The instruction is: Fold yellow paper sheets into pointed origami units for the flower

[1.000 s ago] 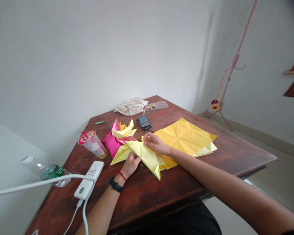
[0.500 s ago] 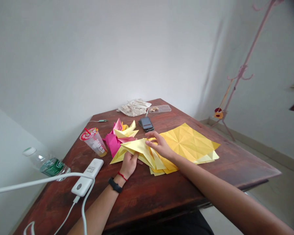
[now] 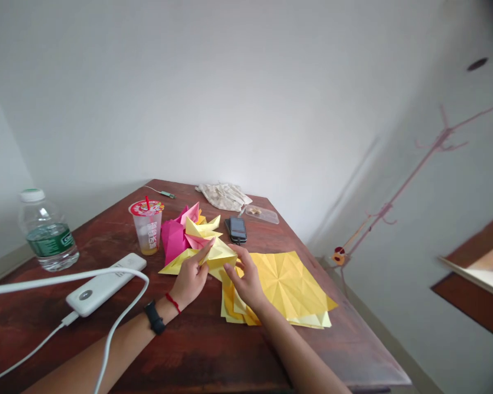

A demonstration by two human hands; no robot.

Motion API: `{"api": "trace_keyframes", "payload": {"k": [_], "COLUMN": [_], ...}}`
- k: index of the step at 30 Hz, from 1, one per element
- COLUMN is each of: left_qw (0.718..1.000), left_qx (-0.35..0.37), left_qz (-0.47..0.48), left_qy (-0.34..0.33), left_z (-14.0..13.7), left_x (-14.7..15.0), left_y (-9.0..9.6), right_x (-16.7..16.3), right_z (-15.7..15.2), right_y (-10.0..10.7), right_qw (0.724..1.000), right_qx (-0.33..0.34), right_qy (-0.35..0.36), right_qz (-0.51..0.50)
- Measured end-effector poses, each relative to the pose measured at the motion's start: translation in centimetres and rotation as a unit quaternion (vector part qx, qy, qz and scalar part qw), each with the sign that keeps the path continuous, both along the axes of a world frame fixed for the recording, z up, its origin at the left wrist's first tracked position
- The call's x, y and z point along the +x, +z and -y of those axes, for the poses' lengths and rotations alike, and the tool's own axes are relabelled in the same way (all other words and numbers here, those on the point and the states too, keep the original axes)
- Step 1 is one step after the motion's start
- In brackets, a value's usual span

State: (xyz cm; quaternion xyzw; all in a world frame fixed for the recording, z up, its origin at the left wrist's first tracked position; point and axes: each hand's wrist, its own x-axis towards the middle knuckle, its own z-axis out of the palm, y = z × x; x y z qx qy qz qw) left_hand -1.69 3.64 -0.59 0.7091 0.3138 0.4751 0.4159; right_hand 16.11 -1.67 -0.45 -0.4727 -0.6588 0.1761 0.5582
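Between my hands is a pale yellow folded paper [image 3: 218, 253], raised above the table. My left hand [image 3: 192, 279] grips its left side, thumb and index finger against the paper. On its right side, my right hand [image 3: 248, 278] holds it with bent fingers. Behind it lies a heap of folded paper pieces, among them a magenta one [image 3: 173, 239] and a pale yellow one [image 3: 203, 225]. Another pale yellow folded piece [image 3: 176, 262] pokes out left of my left hand. A stack of creased yellow sheets [image 3: 287, 282] lies to the right, partly under my right forearm.
At left stand a water bottle [image 3: 51, 235] and a plastic cup with a straw [image 3: 148, 230]. A white power bank [image 3: 106, 284] trails a cable across my left side. Further back lie a phone [image 3: 237, 229], a crumpled cloth [image 3: 224, 196] and a clear plastic tray [image 3: 266, 215].
My right hand has come in from above to grip the paper's right side. The folded paper has turned and closed up more compactly between both hands. The whole view has tilted.
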Motion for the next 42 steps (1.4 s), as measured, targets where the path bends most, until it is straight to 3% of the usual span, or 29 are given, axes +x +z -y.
{"api": "trace_keyframes", "payload": {"k": [4, 8, 16, 25, 32, 38, 42], "left_qw": [0.998, 0.994, 0.998, 0.994, 0.996, 0.997, 0.995], "left_qx": [0.063, 0.105, 0.047, 0.056, 0.018, 0.030, 0.018], "left_qz": [-0.004, -0.013, -0.010, -0.029, -0.025, 0.001, 0.018], "left_qy": [-0.004, -0.006, -0.035, -0.087, -0.084, -0.071, -0.094], "left_z": [0.1, 0.1, -0.4, -0.3, -0.4, -0.4, -0.4], "left_x": [0.0, 0.0, 0.0, 0.1, 0.1, 0.3, 0.5], "left_y": [-0.2, -0.1, -0.4, -0.7, -0.4, -0.9, -0.9], "right_x": [0.6, 0.8, 0.5, 0.6, 0.9, 0.8, 0.8], "right_z": [-0.6, -0.8, -0.7, -0.6, -0.9, -0.8, -0.6], "right_y": [-0.5, -0.2, -0.2, 0.6, -0.2, -0.4, -0.3], "right_qw": [0.995, 0.989, 0.988, 1.000, 0.998, 0.995, 0.994], "right_qx": [-0.027, -0.044, -0.076, 0.013, 0.002, -0.033, -0.046], "right_qy": [-0.010, -0.045, -0.011, 0.020, -0.010, -0.043, -0.039], "right_qz": [-0.097, -0.131, -0.134, -0.011, -0.058, -0.084, -0.087]}}
